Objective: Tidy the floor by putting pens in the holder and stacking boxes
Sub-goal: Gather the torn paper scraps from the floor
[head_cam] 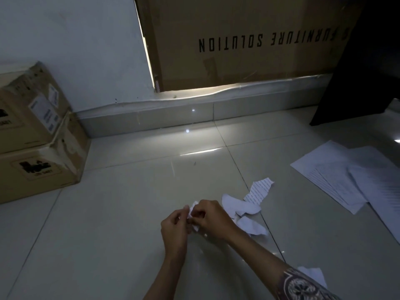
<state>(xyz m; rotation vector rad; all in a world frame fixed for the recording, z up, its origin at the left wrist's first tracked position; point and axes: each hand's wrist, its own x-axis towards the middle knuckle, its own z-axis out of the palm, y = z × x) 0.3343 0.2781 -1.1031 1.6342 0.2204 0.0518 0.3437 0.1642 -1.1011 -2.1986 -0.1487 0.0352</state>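
Observation:
Two cardboard boxes sit stacked at the left against the wall: the upper box (30,109) on the lower box (41,167). Low in the middle of the view, my left hand (174,231) and my right hand (213,219) meet above the tiled floor. Both pinch one small white paper scrap (192,211) between their fingertips. No pen and no pen holder is in view.
Torn paper pieces (246,204) lie just right of my hands, with one more scrap (313,276) by my right forearm. Printed sheets (350,180) are spread on the floor at the right. A large cardboard sheet (249,40) leans on the far wall; a dark object (363,72) stands at the right.

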